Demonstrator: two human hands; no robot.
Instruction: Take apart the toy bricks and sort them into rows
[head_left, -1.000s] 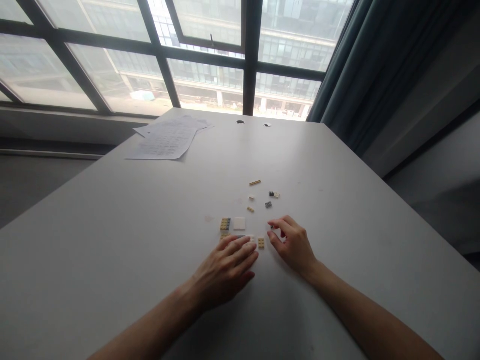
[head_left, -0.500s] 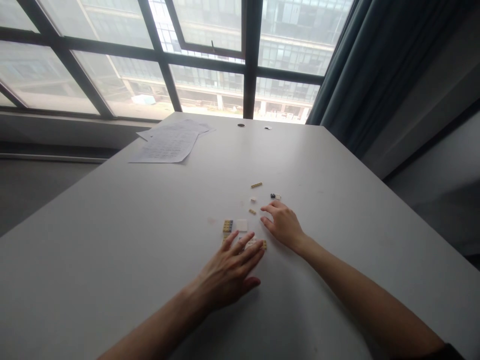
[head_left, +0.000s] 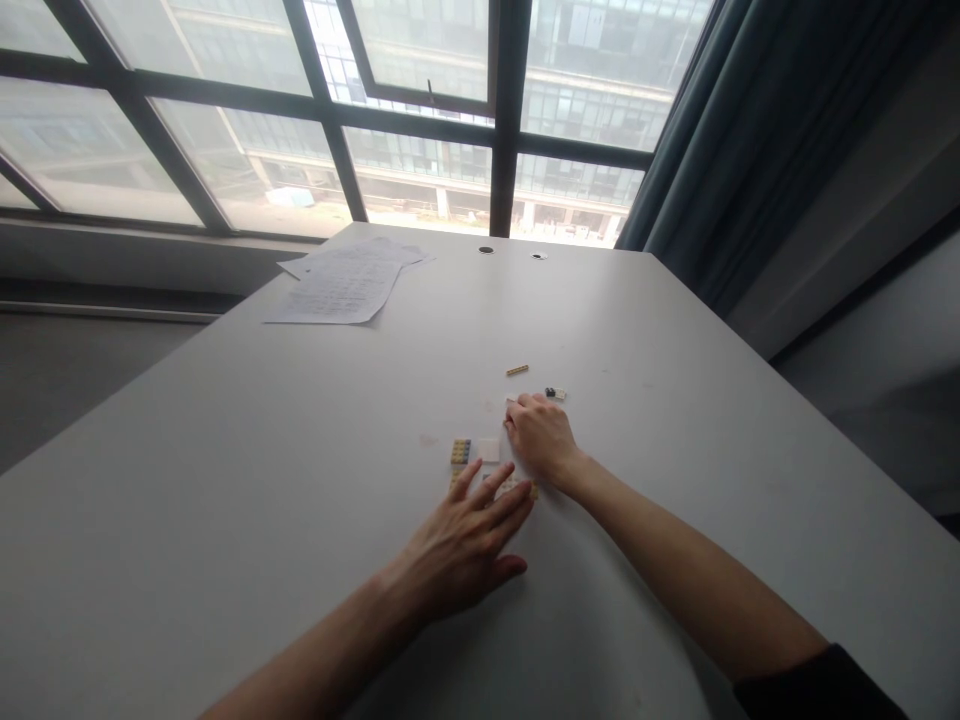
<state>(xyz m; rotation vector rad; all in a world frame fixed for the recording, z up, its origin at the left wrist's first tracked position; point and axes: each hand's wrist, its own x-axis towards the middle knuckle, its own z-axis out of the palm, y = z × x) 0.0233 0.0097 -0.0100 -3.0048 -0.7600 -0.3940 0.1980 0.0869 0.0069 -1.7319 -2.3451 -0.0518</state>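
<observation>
My left hand [head_left: 469, 545] lies with its fingers spread over several small building bricks, which it partly covers. A tan brick end [head_left: 534, 491] shows beside its fingertips. Just beyond the fingers sit a tan and blue-grey studded brick [head_left: 460, 451] and a flat white tile [head_left: 488, 451]. My right hand [head_left: 541, 437] is closed, its fingers curled down to the tabletop where small white and tan pieces lay; what the fingertips grip is hidden. Past its knuckles rests a black and white piece [head_left: 555, 393], and farther off a thin tan strip [head_left: 517, 370].
The white table [head_left: 360, 400] reaches to the window. Printed sheets of paper [head_left: 337, 285] lie at its far left. Two round cable holes, one dark [head_left: 486, 250] and one white-rimmed [head_left: 538, 256], are near the far edge. A dark curtain [head_left: 690, 170] hangs at the right.
My right hand has moved left and its fingers have closed over the small white and tan pieces. My left hand stays spread over the bricks. The view has shifted slightly.
</observation>
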